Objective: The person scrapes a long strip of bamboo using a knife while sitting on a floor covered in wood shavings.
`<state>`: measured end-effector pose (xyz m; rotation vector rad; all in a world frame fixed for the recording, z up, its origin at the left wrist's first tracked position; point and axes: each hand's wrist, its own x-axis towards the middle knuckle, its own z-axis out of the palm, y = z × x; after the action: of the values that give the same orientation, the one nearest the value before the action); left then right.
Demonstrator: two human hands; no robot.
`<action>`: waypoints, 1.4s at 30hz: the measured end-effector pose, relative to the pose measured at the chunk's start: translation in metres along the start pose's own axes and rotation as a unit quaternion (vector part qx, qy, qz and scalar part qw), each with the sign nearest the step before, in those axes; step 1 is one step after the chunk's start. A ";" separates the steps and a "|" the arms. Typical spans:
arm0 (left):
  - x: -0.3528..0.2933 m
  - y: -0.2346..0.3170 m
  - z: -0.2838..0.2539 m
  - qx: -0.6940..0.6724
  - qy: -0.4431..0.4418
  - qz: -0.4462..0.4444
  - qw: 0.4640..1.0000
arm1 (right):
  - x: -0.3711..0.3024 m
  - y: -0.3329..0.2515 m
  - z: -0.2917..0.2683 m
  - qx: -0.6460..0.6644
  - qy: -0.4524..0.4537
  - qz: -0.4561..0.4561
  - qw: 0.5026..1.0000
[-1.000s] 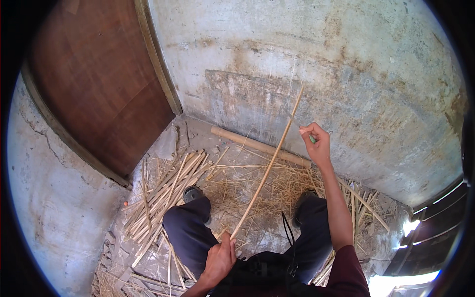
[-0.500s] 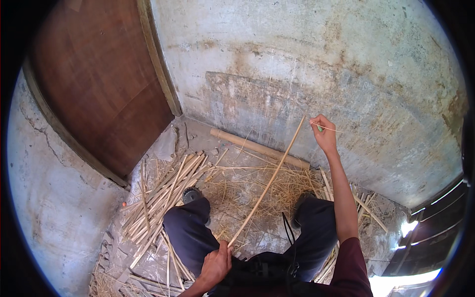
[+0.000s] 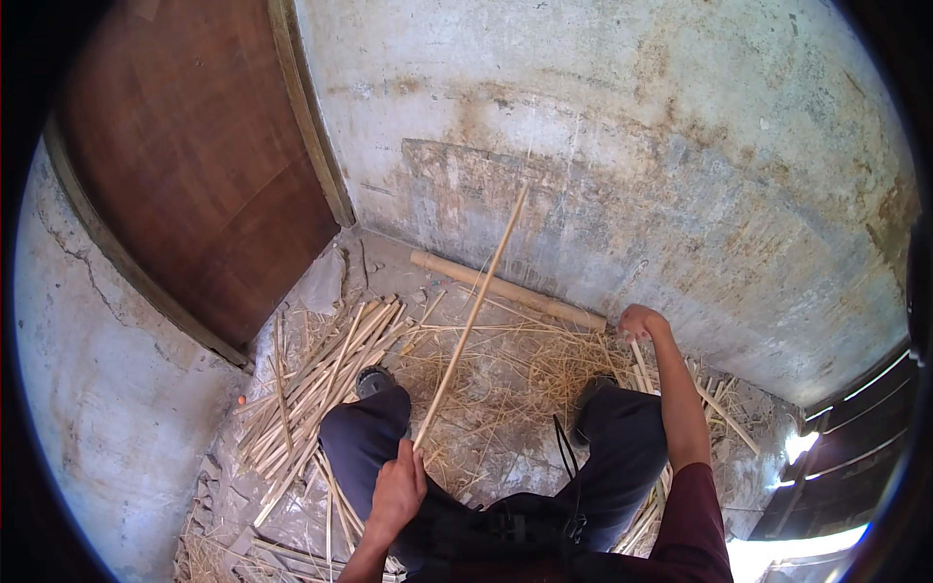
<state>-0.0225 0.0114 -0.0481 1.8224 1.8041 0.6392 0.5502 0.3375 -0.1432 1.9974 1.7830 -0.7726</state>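
My left hand [image 3: 397, 491] is closed around the lower end of a long, slim bamboo stick [image 3: 471, 316], just above my left thigh. The stick slants up and away, its far tip in front of the wall. My right hand [image 3: 644, 324] is apart from it, low by the right end of a thick bamboo pole [image 3: 510, 290], over some pale strips [image 3: 639, 361]. Its fingers point down and look curled; what is in them is hidden.
Left of my feet lies a heap of split bamboo strips [image 3: 326, 374]. Fine shavings [image 3: 554, 374] litter the floor between my shoes. A stained wall [image 3: 603, 175] stands ahead, a brown door panel [image 3: 194, 165] at the left. More strips [image 3: 724, 418] lie at the right.
My right hand has dropped from beside the stick's tip toward the floor; the thin sliver and small green object in it no longer show. My left hand and the stick have swung left.
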 end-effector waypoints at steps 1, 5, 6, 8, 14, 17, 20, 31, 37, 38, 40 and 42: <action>0.005 -0.003 0.001 0.000 -0.003 0.003 1.000 | -0.007 0.001 -0.001 0.002 0.000 0.004 1.000; 0.018 -0.001 -0.001 -0.100 -0.022 0.012 0.995 | -0.062 -0.042 -0.032 0.166 0.473 -0.143 0.853; 0.016 -0.002 -0.008 -0.138 -0.035 -0.019 0.990 | -0.099 -0.087 -0.049 0.231 0.439 -0.152 0.855; 0.016 0.005 -0.014 -0.149 -0.024 -0.014 0.988 | -0.162 -0.149 -0.070 0.289 0.400 -0.164 0.854; 0.031 0.057 -0.015 -0.234 -0.048 0.001 0.971 | -0.245 -0.243 -0.001 0.274 0.437 -0.491 0.702; 0.033 0.066 -0.017 -0.269 -0.065 -0.009 0.961 | -0.281 -0.264 0.023 0.287 0.334 -0.475 0.762; 0.034 0.071 -0.017 -0.295 -0.084 -0.003 0.952 | -0.290 -0.273 0.034 0.272 0.339 -0.517 0.737; 0.029 0.079 -0.007 -0.181 -0.038 0.045 0.982 | -0.297 -0.283 0.047 0.317 0.340 -0.542 0.700; 0.026 0.079 0.001 -0.087 0.030 0.070 0.993 | -0.296 -0.287 0.050 0.276 0.399 -0.530 0.695; 0.026 0.082 -0.001 -0.077 0.027 0.066 0.995 | -0.296 -0.287 0.050 0.276 0.400 -0.530 0.695; 0.026 0.084 -0.003 -0.067 0.026 0.062 0.996 | -0.297 -0.286 0.050 0.236 0.421 -0.513 0.710; 0.026 0.084 -0.004 -0.070 0.020 0.052 0.996 | -0.295 -0.285 0.051 0.229 0.430 -0.515 0.705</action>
<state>0.0399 0.0368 0.0079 1.8303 1.6532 0.8242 0.2442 0.1145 0.0230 1.5069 3.7391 -0.5658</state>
